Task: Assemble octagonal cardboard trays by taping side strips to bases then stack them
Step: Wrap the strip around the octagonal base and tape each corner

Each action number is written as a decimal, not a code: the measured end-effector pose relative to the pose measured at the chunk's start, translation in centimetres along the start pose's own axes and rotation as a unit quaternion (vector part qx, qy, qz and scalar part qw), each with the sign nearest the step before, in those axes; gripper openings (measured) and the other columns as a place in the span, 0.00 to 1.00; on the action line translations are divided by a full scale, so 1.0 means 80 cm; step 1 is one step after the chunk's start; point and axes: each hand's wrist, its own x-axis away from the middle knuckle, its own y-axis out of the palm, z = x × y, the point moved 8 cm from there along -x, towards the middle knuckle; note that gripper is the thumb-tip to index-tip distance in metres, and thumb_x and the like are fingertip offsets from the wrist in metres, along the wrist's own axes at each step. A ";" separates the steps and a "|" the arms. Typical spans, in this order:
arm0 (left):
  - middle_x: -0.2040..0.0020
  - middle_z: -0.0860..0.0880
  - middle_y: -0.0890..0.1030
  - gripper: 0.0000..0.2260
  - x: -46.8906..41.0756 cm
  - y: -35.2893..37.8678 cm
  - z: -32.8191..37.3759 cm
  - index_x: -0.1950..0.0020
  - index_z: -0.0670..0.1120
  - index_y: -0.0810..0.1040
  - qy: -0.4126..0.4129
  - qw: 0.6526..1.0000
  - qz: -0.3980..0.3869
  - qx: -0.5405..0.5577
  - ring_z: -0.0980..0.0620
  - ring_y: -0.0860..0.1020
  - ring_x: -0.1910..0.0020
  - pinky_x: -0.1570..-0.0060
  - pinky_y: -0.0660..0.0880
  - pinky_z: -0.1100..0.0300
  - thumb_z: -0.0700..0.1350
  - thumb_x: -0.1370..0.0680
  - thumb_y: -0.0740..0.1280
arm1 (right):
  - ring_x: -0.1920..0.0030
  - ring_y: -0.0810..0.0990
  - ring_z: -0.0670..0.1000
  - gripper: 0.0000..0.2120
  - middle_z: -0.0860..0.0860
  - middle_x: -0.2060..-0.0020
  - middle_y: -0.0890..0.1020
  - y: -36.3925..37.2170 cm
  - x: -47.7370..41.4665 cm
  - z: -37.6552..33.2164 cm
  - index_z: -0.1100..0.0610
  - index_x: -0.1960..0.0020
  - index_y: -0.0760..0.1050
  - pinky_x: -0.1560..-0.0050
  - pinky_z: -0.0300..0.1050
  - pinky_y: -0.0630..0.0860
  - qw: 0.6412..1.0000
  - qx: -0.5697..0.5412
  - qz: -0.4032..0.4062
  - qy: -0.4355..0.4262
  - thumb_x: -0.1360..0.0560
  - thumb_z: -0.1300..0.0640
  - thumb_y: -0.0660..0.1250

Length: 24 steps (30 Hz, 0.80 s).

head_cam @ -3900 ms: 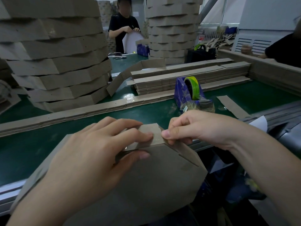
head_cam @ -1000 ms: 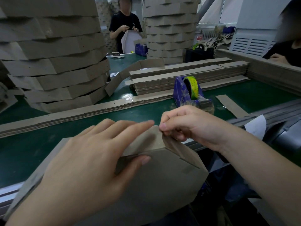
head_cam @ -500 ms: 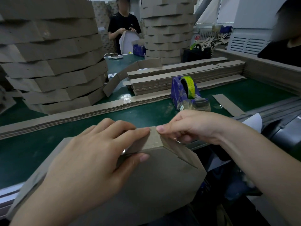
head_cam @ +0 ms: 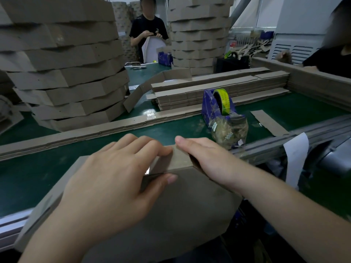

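One octagonal tray (head_cam: 209, 196) lay tilted, its base (head_cam: 171, 224) facing the wearer, on the near side of the tape dispenser (head_cam: 218, 105). The left hand (head_cam: 114, 179) pinched its upper corner, fingers over the side strip (head_cam: 180, 158) and thumb on the base. The right hand (head_cam: 209, 160), fingers straight and together, pressed flat on the strip just nearer than the dispenser. This looked like smoothing a taped joint, though no tape showed clearly. The next move would probably call for a fresh piece from the dispenser, with the right hand freed. Finished stacks (head_cam: 66, 73) stood far left of the dispenser, flat strips (head_cam: 209, 92) just behind it.
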 end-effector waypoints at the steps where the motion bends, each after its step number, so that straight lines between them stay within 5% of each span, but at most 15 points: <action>1: 0.52 0.59 0.80 0.18 0.001 0.000 -0.001 0.47 0.53 0.79 -0.004 1.000 0.000 -0.002 0.53 0.80 0.53 0.63 0.74 0.59 0.62 0.26 0.58 | 0.55 0.80 0.53 0.25 0.63 0.54 0.83 0.002 0.000 -0.001 0.66 0.51 0.79 0.45 0.55 0.74 1.000 0.001 0.017 -0.004 0.17 0.46 0.54; 3: 0.51 0.60 0.80 0.18 0.002 -0.004 -0.003 0.47 0.53 0.79 -0.008 1.000 0.003 0.001 0.54 0.80 0.53 0.63 0.76 0.59 0.63 0.26 0.58 | 0.57 0.79 0.53 0.28 0.64 0.58 0.82 0.001 -0.001 0.001 0.70 0.53 0.78 0.46 0.57 0.74 0.999 -0.016 0.043 -0.009 0.17 0.46 0.53; 7: 0.48 0.63 0.79 0.19 0.010 -0.012 -0.011 0.46 0.58 0.76 -0.040 0.998 0.004 0.044 0.58 0.80 0.53 0.64 0.79 0.55 0.67 0.30 0.59 | 0.47 0.81 0.44 0.16 0.43 0.50 0.82 0.009 0.014 -0.013 0.47 0.42 0.78 0.48 0.40 0.76 0.995 -0.063 -0.031 -0.071 0.23 0.40 0.63; 10: 0.49 0.65 0.78 0.26 0.018 -0.017 -0.021 0.43 0.61 0.73 -0.071 0.997 -0.004 0.028 0.60 0.80 0.56 0.65 0.79 0.56 0.72 0.35 0.59 | 0.43 0.79 0.45 0.31 0.43 0.44 0.80 0.014 0.026 -0.020 0.43 0.37 0.73 0.43 0.44 0.77 0.994 -0.016 -0.054 -0.096 0.35 0.31 0.69; 13: 0.52 0.64 0.80 0.32 0.026 -0.016 -0.025 0.42 0.60 0.76 -0.062 0.996 -0.053 -0.032 0.56 0.82 0.59 0.66 0.78 0.58 0.75 0.39 0.58 | 0.40 0.77 0.40 0.35 0.38 0.42 0.77 0.021 0.035 -0.030 0.40 0.34 0.69 0.41 0.38 0.74 0.989 0.064 -0.059 -0.119 0.38 0.38 0.78; 16: 0.52 0.67 0.78 0.37 0.029 -0.028 -0.034 0.40 0.65 0.69 -0.087 0.992 -0.077 -0.050 0.60 0.80 0.57 0.63 0.77 0.58 0.81 0.44 0.55 | 0.42 0.77 0.39 0.31 0.38 0.45 0.78 0.022 0.041 -0.046 0.41 0.36 0.69 0.44 0.34 0.73 0.986 0.085 -0.046 -0.138 0.34 0.48 0.79; 19: 0.55 0.70 0.76 0.38 0.018 -0.073 -0.032 0.40 0.63 0.68 -0.048 0.996 -0.018 -0.070 0.59 0.80 0.60 0.68 0.78 0.55 0.83 0.41 0.51 | 0.44 0.78 0.38 0.27 0.38 0.46 0.79 0.006 0.041 -0.098 0.39 0.40 0.71 0.47 0.32 0.74 0.978 0.090 -0.037 -0.183 0.35 0.47 0.78; 22: 0.57 0.75 0.70 0.40 -0.002 -0.135 -0.040 0.39 0.66 0.66 -0.050 0.998 0.032 -0.028 0.61 0.77 0.56 0.58 0.79 0.49 0.85 0.45 0.51 | 0.44 0.78 0.38 0.27 0.38 0.45 0.80 -0.020 0.027 -0.171 0.40 0.40 0.73 0.44 0.35 0.75 0.969 0.109 -0.037 -0.220 0.37 0.45 0.77; 24: 0.59 0.74 0.72 0.41 -0.016 -0.178 -0.047 0.41 0.70 0.65 -0.059 0.997 0.058 -0.005 0.65 0.76 0.58 0.53 0.77 0.59 0.86 0.49 0.53 | 0.44 0.80 0.39 0.29 0.40 0.45 0.82 -0.036 0.013 -0.220 0.44 0.38 0.75 0.42 0.38 0.76 0.964 0.112 -0.044 -0.236 0.37 0.47 0.77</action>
